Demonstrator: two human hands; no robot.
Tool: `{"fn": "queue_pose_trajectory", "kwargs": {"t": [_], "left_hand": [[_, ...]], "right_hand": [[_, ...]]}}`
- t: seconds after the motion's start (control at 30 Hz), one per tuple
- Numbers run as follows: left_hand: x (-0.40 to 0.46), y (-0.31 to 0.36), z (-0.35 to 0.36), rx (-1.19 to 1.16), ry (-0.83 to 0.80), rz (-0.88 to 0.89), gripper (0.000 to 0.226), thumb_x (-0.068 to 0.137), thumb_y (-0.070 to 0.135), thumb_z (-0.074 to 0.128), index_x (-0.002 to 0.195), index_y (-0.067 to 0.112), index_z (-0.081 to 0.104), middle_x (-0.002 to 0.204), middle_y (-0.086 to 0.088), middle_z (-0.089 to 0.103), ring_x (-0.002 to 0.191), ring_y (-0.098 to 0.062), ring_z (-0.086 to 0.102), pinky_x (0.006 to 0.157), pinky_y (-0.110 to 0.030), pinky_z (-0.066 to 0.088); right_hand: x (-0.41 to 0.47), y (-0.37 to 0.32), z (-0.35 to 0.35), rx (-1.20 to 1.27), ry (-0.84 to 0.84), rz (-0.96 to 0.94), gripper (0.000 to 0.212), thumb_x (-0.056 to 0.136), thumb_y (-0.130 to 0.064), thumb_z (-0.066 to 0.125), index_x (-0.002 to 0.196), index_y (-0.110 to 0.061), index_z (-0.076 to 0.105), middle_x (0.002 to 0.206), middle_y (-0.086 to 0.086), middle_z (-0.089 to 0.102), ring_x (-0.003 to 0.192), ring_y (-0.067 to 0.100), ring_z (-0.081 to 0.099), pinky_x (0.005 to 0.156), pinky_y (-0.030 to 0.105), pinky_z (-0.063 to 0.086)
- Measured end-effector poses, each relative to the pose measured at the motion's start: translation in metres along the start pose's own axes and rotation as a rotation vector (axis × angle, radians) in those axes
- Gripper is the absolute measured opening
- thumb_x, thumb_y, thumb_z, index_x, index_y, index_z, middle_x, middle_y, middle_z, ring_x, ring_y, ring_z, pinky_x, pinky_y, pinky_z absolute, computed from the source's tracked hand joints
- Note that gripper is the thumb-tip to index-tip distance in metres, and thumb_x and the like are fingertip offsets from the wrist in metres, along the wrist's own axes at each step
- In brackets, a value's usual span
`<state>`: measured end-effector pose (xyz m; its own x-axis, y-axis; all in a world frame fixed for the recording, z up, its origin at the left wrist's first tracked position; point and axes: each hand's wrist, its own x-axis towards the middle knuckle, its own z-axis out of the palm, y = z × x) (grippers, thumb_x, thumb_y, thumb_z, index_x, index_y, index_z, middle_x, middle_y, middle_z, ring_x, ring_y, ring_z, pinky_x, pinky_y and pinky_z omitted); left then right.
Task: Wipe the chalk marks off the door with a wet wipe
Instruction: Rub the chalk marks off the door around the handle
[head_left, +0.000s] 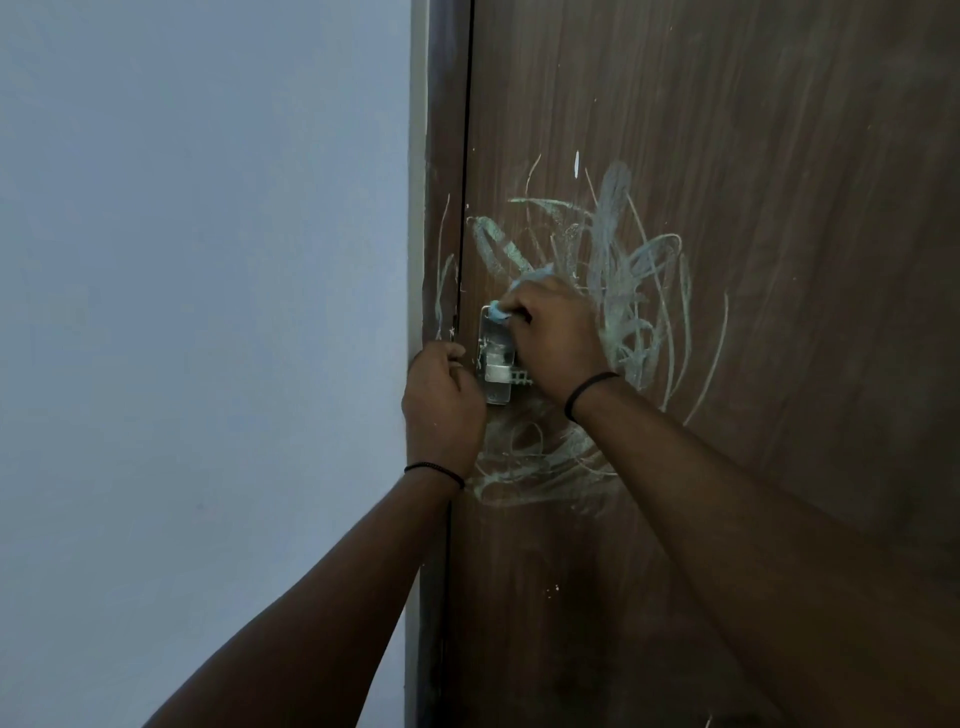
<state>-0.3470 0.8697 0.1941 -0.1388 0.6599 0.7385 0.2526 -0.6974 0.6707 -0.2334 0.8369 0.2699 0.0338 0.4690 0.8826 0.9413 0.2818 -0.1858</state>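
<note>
We are working at the left edge of the dark brown wood-grain door (727, 130), where pale greenish-white chalk scribbles (628, 270) spread in a dense tangle. Our right hand (550, 332) has its fingers curled around a bunched pale blue wet wipe (500, 312), pressing it against the top of the silver metal lock plate (496, 364) close to the door's left edge. A bit of the wipe also peeks out above the knuckles. Our left hand (441, 405) sits just beside the plate, fingers bent and resting at the door's left edge by the brown door frame (436, 156); we cannot tell whether it grips anything there. Both wrists wear thin black bands (589, 392).

By our judgement the job is at an early stage. The heavy loops above and to the right of the lock remain thick and bright, the swirls below the lock (535, 457) look smeared but are still plainly there, and faint strokes also run on the frame strip. The plate itself carries chalk streaks. So nearly the whole marked patch is left to clean, and the small wipe will probably need refolding as it loads up with chalk.
</note>
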Motion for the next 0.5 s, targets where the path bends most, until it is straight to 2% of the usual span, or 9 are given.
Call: {"fn": "queue_pose_trajectory", "kwargs": {"t": [0.07,0.2,0.27,0.37,0.43,0.5], "left_hand": [[0.000,-0.002,0.000,0.003,0.003,-0.010,0.021,0.090,0.005,0.045,0.100,0.014,0.061,0.096,0.008,0.058,0.088,-0.006,0.053,0.071,-0.005,0.034],[-0.004,-0.003,-0.001,0.014,0.007,-0.013,0.019,0.091,0.007,0.046,0.100,0.015,0.060,0.095,0.008,0.057,0.086,-0.008,0.054,0.071,-0.011,0.036],[-0.005,-0.003,-0.002,0.013,-0.004,-0.008,0.019,0.091,0.006,0.046,0.100,0.015,0.061,0.095,0.008,0.057,0.087,-0.008,0.054,0.071,-0.011,0.037],[-0.005,-0.001,-0.003,0.012,-0.013,-0.002,0.021,0.090,0.006,0.046,0.102,0.014,0.061,0.097,0.009,0.057,0.089,-0.005,0.052,0.075,-0.014,0.037],[-0.005,0.001,-0.004,0.018,-0.012,0.006,0.021,0.090,0.005,0.046,0.102,0.013,0.061,0.098,0.007,0.058,0.089,-0.005,0.052,0.074,-0.013,0.037],[-0.006,0.000,-0.005,0.023,0.001,0.008,0.021,0.090,0.004,0.046,0.102,0.013,0.061,0.096,0.007,0.058,0.087,-0.005,0.051,0.069,-0.007,0.036]], "right_hand": [[0.009,-0.007,0.007,0.012,-0.077,-0.105,0.013,0.080,0.007,0.063,0.081,0.000,0.074,0.089,0.017,0.068,0.083,0.024,0.061,0.073,0.021,0.042],[0.008,-0.004,0.017,-0.160,-0.309,-0.224,0.016,0.081,0.007,0.062,0.083,0.000,0.076,0.089,0.017,0.071,0.084,0.027,0.065,0.084,0.032,0.051],[0.002,0.003,0.015,-0.122,-0.323,-0.217,0.016,0.078,0.008,0.066,0.083,-0.003,0.077,0.087,0.015,0.073,0.080,0.026,0.067,0.090,0.029,0.050],[0.006,0.004,0.014,-0.119,-0.301,-0.150,0.014,0.076,0.004,0.071,0.083,-0.006,0.078,0.083,0.015,0.074,0.076,0.028,0.069,0.081,0.030,0.053],[0.009,0.001,0.015,-0.155,-0.328,-0.223,0.015,0.077,0.008,0.068,0.079,-0.003,0.078,0.081,0.015,0.073,0.077,0.026,0.067,0.095,0.028,0.047],[0.006,0.000,0.012,-0.208,-0.383,-0.275,0.019,0.082,0.007,0.063,0.084,-0.005,0.077,0.092,0.013,0.072,0.090,0.022,0.066,0.105,0.030,0.042]]}}
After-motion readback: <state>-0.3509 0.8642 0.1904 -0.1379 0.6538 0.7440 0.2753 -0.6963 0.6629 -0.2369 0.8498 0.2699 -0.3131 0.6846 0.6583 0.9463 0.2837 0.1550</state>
